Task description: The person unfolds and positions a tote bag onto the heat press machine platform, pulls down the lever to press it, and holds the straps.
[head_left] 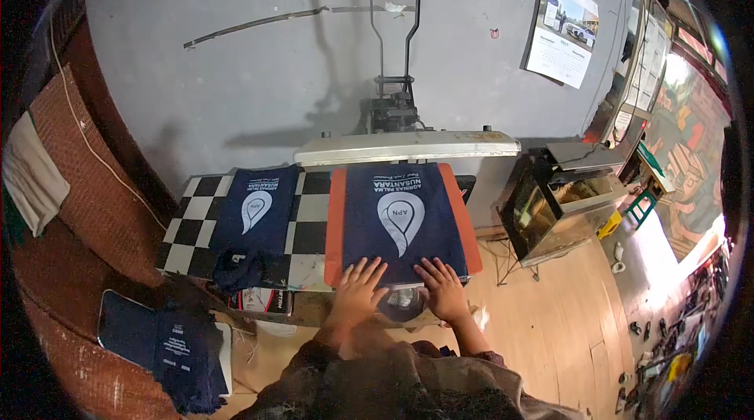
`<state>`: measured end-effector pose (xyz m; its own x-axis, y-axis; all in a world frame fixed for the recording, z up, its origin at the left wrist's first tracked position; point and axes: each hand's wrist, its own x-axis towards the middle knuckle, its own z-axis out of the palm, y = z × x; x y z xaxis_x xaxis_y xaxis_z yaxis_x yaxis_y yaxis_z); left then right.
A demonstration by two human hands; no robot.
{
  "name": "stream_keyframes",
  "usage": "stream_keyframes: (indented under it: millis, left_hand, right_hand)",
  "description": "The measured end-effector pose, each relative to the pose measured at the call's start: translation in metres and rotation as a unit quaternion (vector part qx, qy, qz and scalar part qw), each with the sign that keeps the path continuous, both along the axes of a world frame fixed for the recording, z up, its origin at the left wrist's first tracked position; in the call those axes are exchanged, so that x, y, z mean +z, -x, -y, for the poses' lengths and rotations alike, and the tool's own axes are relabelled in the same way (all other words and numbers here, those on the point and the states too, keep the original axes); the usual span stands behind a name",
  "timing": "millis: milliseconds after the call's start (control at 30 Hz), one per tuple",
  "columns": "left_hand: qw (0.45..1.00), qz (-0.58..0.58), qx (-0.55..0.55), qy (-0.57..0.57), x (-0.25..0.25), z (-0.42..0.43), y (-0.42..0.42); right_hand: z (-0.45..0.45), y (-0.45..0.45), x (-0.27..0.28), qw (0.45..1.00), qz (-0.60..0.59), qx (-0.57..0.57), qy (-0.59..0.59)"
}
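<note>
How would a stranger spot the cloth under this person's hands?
In front of the grey wall runs a long, pale metal plate. Below, on a flat orange pad, lies a dark navy cloth with a white teardrop print. Unlike the similar navy cloth on the black-and-white checkered tabletop to its left, it has the left hand and right hand at its near edge.

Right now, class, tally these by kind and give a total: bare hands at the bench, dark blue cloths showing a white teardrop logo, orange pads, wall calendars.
Bare hands: 2 (left hand, right hand)
Logo cloths: 2 (left cloth, right cloth)
Orange pad: 1
Wall calendar: 1
Total: 6
</note>
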<state>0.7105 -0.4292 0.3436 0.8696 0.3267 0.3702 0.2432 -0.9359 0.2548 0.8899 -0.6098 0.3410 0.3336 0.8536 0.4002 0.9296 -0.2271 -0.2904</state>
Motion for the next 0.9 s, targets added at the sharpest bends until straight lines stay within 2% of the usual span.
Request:
stream_keyframes:
  millis: [167, 233, 400, 600, 733, 800, 900]
  left_hand:
    - [0.998, 0.022, 0.053, 0.005, 0.000, 0.005, 0.025]
    - [0.993, -0.010, 0.107, -0.040, 0.003, 0.009, 0.035]
    - [0.989, -0.037, 0.142, 0.031, 0.006, 0.016, 0.050]
    - [0.980, 0.001, 0.181, 0.081, 0.011, 0.029, 0.042]
    - [0.976, 0.020, 0.209, 0.054, 0.003, 0.028, 0.033]
    - [0.970, 0.041, 0.241, 0.000, -0.002, 0.027, 0.027]
    - [0.969, 0.070, 0.237, 0.015, 0.002, 0.028, 0.020]
  right_hand:
    - [0.030, -0.012, -0.003, 0.998, -0.010, -0.061, -0.008]
    - [0.042, -0.020, -0.006, 0.997, -0.012, -0.076, -0.022]
    - [0.060, -0.036, -0.007, 0.995, -0.018, -0.092, -0.016]
    - [0.063, -0.039, -0.017, 0.992, -0.064, -0.093, -0.064]
    - [0.060, -0.044, -0.027, 0.992, -0.050, -0.091, -0.069]
    - [0.059, -0.042, -0.018, 0.992, -0.027, -0.095, -0.082]
    - [0.061, -0.044, -0.016, 0.993, -0.008, -0.082, -0.083]
